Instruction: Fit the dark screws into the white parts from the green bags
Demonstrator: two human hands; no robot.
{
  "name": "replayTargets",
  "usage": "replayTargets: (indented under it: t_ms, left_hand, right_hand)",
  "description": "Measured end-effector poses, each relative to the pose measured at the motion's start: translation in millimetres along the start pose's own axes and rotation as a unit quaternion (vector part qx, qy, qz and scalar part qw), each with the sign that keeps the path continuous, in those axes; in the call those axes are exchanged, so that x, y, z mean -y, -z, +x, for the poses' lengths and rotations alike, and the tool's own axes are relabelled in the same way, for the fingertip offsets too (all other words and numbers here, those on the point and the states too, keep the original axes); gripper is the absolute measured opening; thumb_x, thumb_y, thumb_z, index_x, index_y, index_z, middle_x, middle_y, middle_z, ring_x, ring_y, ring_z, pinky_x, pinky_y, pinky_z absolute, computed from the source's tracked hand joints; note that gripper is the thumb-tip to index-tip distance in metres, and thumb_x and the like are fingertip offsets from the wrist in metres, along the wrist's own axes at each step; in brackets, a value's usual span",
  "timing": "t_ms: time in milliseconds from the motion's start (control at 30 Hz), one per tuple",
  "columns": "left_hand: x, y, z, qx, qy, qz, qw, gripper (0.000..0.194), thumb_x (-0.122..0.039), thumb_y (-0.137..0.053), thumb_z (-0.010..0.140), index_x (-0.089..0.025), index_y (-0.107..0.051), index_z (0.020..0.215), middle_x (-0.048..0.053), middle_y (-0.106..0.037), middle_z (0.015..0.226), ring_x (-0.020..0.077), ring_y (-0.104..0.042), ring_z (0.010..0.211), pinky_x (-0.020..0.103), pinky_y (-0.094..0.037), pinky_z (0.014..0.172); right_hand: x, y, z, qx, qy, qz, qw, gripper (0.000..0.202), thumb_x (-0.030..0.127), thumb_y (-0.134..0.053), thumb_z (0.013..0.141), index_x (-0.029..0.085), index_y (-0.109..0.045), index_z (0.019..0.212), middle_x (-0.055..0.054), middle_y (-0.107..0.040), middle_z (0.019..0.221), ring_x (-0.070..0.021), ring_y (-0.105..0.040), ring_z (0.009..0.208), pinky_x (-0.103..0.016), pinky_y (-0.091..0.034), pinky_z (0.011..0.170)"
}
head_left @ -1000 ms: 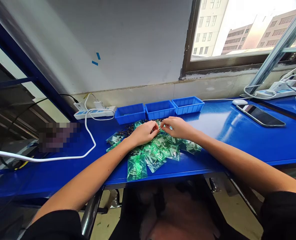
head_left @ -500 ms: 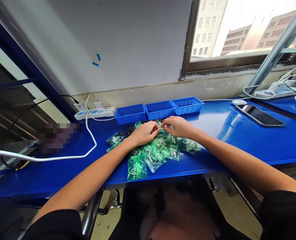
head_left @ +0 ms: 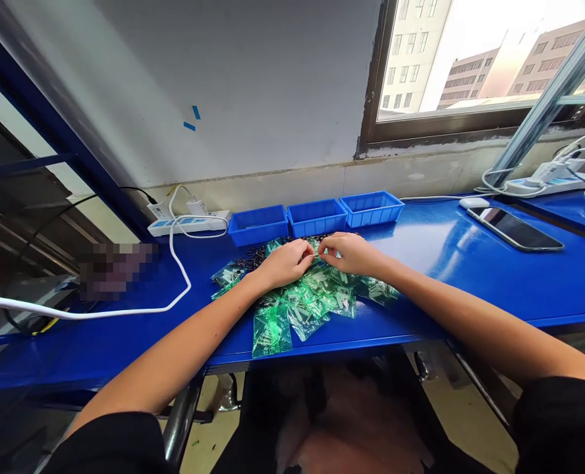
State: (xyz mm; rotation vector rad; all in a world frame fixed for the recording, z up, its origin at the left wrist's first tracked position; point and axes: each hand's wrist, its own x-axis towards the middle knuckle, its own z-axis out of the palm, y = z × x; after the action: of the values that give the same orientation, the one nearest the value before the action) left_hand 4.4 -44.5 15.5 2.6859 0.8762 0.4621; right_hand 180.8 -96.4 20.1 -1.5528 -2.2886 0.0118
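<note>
My left hand (head_left: 287, 262) is closed in a pinch above a pile of green-tinted clear plastic bags (head_left: 312, 289). Close beside it, my right hand (head_left: 346, 253) also pinches, its fingertips pointing toward the left ones. A bit of greenish plastic shows between the two hands, but what the fingertips grip is too small to make out. Slim white pieces fill the bags. Small black parts (head_left: 253, 258) lie heaped behind and to the left of the bags, partly hidden by my left hand.
Along the back stand a left blue bin (head_left: 257, 236), a middle one (head_left: 318, 228) and a right one (head_left: 373, 217). A phone (head_left: 517, 229) lies at the right. A power strip (head_left: 188, 224) and a white cable (head_left: 176, 263) occupy the left side of the blue table (head_left: 470, 276).
My right hand has dropped very slightly, its fingertips still close to the left ones. My left hand and the bags look the same.
</note>
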Motion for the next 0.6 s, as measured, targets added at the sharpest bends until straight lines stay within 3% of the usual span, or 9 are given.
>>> replayTargets:
  t_ms: [333, 600]
  left_hand:
    - [0.9, 0.3, -0.3, 0.005, -0.019, -0.003, 1.0, 0.014, -0.027, -0.049, 0.085, -0.016, -0.057, 0.088, 0.005, -0.061, 0.083, 0.0177, -0.058, 0.073, 0.03, -0.045, 0.066]
    - [3.4, 0.1, -0.2, 0.001, -0.034, 0.017, 0.999, 0.016, -0.027, -0.049, 0.086, -0.016, -0.059, 0.091, 0.004, -0.059, 0.08, 0.0183, -0.057, 0.072, 0.031, -0.045, 0.067]
  right_hand:
    - [5.2, 1.7, -0.1, -0.005, 0.001, -0.028, 1.0, 0.01, 0.013, -0.053, 0.078, 0.016, -0.062, 0.076, -0.002, -0.06, 0.068, -0.0143, -0.053, 0.069, -0.024, -0.03, 0.059]
    - [3.7, 2.1, -1.8, -0.011, -0.005, -0.01, 1.0, 0.02, 0.018, -0.055, 0.08, 0.017, -0.063, 0.098, -0.001, -0.059, 0.07, -0.0145, -0.053, 0.071, -0.025, -0.033, 0.062]
